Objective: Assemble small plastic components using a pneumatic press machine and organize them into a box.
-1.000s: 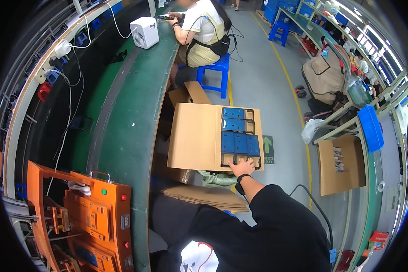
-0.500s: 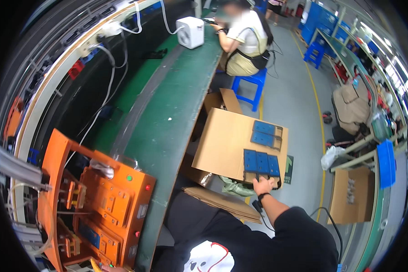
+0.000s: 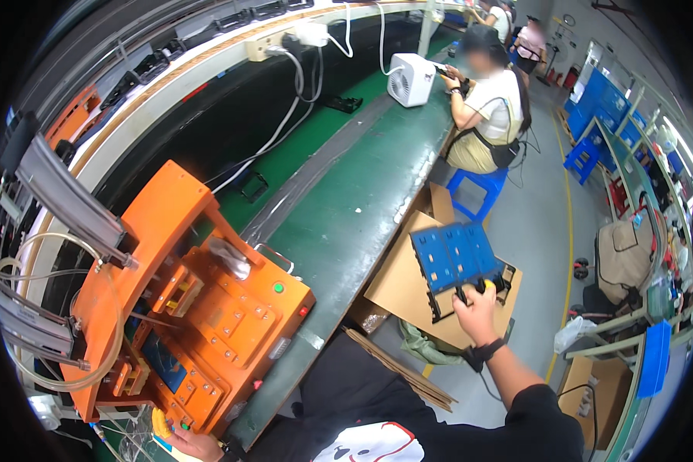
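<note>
Blue-and-black panels (image 3: pixel 456 254) are pinched at their near edge by the right hand (image 3: pixel 477 314) over cardboard (image 3: pixel 396 286), while the left hand (image 3: pixel 194 443), grip unclear, is at an orange machine (image 3: pixel 235 327).

The place is a factory workshop. Evidence: a long green bench (image 3: pixel 346 200) carrying an orange press-type machine (image 3: pixel 242 319) with push buttons (image 3: pixel 278 287), a worker (image 3: pixel 491 104) seated alongside, power sockets (image 3: pixel 273 46), a yellow-lined grey floor (image 3: pixel 535 223).

1. Green bench (image 3: pixel 327 239): orange fixture (image 3: pixel 242 327) at near end, white fan (image 3: pixel 413 80) toward far end, dark strip (image 3: pixel 316 174) running lengthwise, white fleck (image 3: pixel 358 209) mid-top.
2. Grey floor (image 3: pixel 533 208): blue stool (image 3: pixel 481 182) beside bench, yellow line (image 3: pixel 569 266).
</note>
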A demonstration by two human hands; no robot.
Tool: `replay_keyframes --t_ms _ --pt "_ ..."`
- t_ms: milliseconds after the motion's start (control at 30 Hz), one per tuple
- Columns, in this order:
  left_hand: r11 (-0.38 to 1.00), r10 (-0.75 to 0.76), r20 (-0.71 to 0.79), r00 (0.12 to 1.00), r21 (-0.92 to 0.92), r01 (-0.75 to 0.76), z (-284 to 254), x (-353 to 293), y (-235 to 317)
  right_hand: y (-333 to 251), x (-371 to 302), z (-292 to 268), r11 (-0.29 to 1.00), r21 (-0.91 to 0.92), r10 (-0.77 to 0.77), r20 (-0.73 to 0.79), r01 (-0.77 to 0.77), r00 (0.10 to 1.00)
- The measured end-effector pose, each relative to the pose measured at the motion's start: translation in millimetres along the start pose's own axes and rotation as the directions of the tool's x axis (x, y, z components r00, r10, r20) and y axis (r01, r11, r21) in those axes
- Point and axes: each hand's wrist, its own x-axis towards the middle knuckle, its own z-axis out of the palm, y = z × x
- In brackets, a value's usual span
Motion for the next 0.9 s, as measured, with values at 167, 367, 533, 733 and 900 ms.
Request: replay_keyframes --t_ms 167,367,533,733,900 --pt "0.815 -0.432 0.067 0.9 -0.399 0.42 9.6 -74.6 -106.0 -51.0 130.8 56.7 0.979 0.095 -0.189 0.096 0.18 0.977" --pt "0.989 -0.143 0.021 0.99 -0.028 0.143 1.6 -5.7 -14.3 -155.5 251.5 155.2 0.943 0.05 -0.326 0.343 0.33 0.881" --pt "0.941 -0.298 0.066 0.952 -0.148 0.305 8.7 7.4 4.8 -239.6 312.5 247.6 0.934 -0.025 -0.296 0.507 0.357 0.81" --pt "0.842 -0.491 0.157 0.857 -0.165 0.513 19.5 35.7 33.2 -323.0 342.8 326.0 0.868 -0.128 -0.337 0.557 0.48 0.759" --pt "0.923 -0.384 0.216 0.898 0.116 0.366 5.4 -0.9 -10.1 -348.7 356.0 364.4 0.841 -0.002 -0.446 0.563 0.541 0.696"
